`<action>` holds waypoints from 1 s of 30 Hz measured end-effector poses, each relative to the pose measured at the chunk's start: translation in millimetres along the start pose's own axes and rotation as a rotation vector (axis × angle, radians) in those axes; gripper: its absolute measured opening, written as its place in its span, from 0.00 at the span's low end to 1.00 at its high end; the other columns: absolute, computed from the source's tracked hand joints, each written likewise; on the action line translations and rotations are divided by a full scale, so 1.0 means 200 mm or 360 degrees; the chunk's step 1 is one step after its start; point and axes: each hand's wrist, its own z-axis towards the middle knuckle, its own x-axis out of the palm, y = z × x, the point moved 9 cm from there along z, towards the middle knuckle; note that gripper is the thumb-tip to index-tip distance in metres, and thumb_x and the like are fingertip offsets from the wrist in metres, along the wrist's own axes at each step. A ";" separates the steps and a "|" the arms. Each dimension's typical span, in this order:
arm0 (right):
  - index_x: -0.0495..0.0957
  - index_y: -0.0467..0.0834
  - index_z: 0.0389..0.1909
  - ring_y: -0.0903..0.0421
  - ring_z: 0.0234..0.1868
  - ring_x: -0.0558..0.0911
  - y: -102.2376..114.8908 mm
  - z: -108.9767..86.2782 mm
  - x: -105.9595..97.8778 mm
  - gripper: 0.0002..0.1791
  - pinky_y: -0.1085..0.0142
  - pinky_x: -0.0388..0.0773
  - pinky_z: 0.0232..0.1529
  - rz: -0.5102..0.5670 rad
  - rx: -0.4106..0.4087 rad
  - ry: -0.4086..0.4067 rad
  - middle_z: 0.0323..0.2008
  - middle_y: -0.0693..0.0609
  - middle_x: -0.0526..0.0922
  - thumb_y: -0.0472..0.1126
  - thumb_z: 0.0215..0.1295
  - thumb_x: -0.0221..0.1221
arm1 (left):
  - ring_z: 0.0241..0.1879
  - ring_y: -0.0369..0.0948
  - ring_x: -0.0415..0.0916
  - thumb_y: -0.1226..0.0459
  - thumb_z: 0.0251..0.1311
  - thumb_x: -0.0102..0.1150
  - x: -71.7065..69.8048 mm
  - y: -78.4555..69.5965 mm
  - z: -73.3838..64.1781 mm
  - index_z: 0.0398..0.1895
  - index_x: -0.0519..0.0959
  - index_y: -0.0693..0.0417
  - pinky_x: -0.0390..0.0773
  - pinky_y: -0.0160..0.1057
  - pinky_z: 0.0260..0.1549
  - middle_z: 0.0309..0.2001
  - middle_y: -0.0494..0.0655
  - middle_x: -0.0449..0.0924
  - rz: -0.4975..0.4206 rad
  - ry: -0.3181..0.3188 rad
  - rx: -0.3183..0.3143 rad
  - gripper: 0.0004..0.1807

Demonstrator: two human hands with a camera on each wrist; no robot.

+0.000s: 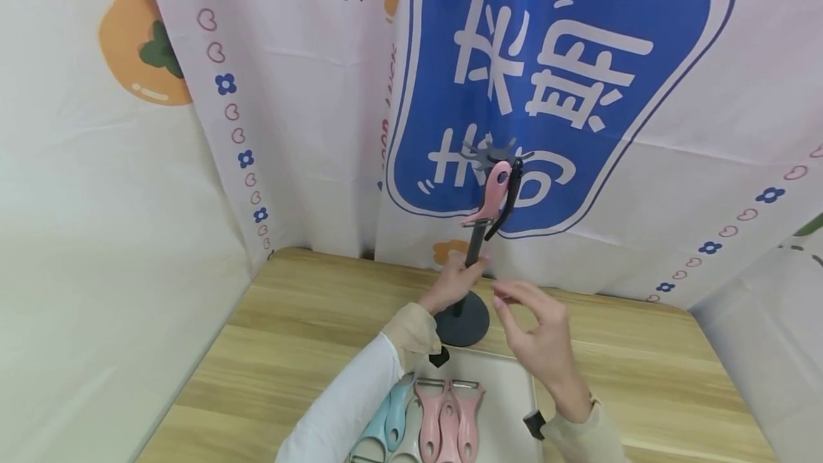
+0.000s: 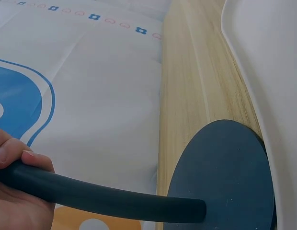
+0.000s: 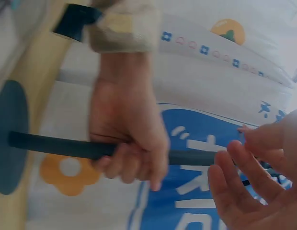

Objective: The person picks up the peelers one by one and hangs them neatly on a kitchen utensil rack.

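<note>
My left hand (image 1: 452, 286) grips the pole of a dark utensil stand (image 1: 476, 245), its fingers wrapped round the lower part in the right wrist view. The stand's round base (image 1: 463, 327) rests on the table just behind the tray. From the hooked top (image 1: 486, 154) hang a pink peeler (image 1: 494, 195) and a slim black utensil (image 1: 512, 198). To the right of the pole, my right hand (image 1: 543, 331) is raised with loosely bent fingers and nothing visible in its grasp. In the right wrist view its fingers (image 3: 251, 177) overlap the upper pole.
A white tray (image 1: 508, 406) lies in front of the stand, holding several pink peelers (image 1: 468, 420) and blue peelers (image 1: 397, 409) on its left side. The wooden table (image 1: 643, 363) ends at a printed cloth (image 1: 321, 163) hanging behind the stand.
</note>
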 end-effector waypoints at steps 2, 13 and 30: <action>0.89 0.38 0.49 0.52 0.39 0.90 -0.02 -0.06 0.04 0.20 0.73 0.83 0.47 0.0022 0.0011 0.0095 0.43 0.43 0.91 0.19 0.57 0.70 | 0.14 0.35 0.52 0.53 0.82 0.52 0.00 0.00 0.00 0.13 0.66 0.49 0.53 0.35 0.17 0.13 0.37 0.59 0.0005 0.0002 -0.0003 0.31; 0.89 0.48 0.48 0.56 0.43 0.90 -0.05 -0.35 0.18 0.21 0.74 0.81 0.51 0.0024 0.0114 0.0543 0.44 0.52 0.91 0.21 0.60 0.70 | 0.13 0.35 0.51 0.49 0.81 0.54 0.00 0.00 0.00 0.13 0.65 0.50 0.52 0.34 0.17 0.12 0.37 0.59 0.0011 -0.0026 0.0024 0.33; 0.91 0.48 0.43 0.67 0.50 0.80 -0.07 -0.73 0.40 0.19 0.68 0.83 0.53 0.0122 0.0383 0.1425 0.46 0.59 0.82 0.21 0.65 0.65 | 0.15 0.36 0.53 0.52 0.81 0.52 0.00 0.00 -0.02 0.15 0.67 0.50 0.54 0.36 0.20 0.14 0.37 0.59 0.0026 -0.0019 -0.0069 0.30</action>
